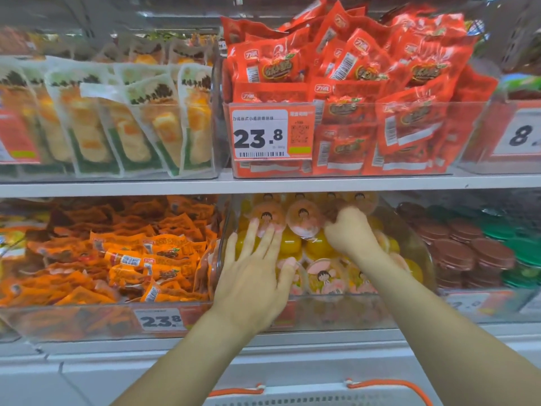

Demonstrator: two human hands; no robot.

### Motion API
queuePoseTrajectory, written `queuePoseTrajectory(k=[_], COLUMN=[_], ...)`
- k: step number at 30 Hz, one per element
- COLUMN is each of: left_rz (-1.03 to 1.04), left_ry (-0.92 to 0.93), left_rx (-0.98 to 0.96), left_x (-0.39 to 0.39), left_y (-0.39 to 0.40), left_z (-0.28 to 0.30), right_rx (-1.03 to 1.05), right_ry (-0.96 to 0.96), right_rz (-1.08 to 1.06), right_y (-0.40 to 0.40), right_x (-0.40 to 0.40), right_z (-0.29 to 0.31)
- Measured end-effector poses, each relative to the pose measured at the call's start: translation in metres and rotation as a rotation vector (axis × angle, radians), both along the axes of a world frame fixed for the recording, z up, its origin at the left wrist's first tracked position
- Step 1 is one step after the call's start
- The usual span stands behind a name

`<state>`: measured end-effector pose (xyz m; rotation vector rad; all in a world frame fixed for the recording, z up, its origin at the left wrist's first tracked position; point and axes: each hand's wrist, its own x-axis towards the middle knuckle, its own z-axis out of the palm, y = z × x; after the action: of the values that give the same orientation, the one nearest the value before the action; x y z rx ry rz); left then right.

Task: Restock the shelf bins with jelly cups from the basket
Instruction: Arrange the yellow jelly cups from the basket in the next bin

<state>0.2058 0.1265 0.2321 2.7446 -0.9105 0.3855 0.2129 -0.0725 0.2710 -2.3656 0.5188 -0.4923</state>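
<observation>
Both hands work inside the clear bin [322,306] on the lower shelf. The left hand [257,271] lies flat with fingers spread, seemingly steadying the jelly cups [325,276]. The right hand [348,230] curls round a cup at the far stack, probably seating it. The basket [319,397] waits near, below.

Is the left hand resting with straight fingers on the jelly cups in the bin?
Yes, the left hand lies flat with spread fingers on the jelly cups in the clear bin.

Red snack packets [360,92] fill an upper bin above orange packets [123,253] and brown-lidded cups [456,247].
</observation>
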Motion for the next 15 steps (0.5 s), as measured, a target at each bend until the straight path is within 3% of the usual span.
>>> queuePoseTrajectory(k=[5,9,15], left_rz=[-0.016,-0.056,-0.301], left_ry=[0.014,-0.024,-0.311], left_rx=[0.023,-0.079,-0.652], left_x=[0.002,0.003,-0.018], left_y=[-0.008,-0.004,0.003], left_z=[-0.004,-0.003,0.017], right_rx=[-0.043,-0.109,-0.127], right_ry=[-0.006,-0.020,-0.145], right_rz=[-0.017,-0.028,-0.022], right_y=[0.000,-0.003,-0.003], right_x=[-0.001,-0.005,-0.025], right_z=[-0.001,-0.001,0.009])
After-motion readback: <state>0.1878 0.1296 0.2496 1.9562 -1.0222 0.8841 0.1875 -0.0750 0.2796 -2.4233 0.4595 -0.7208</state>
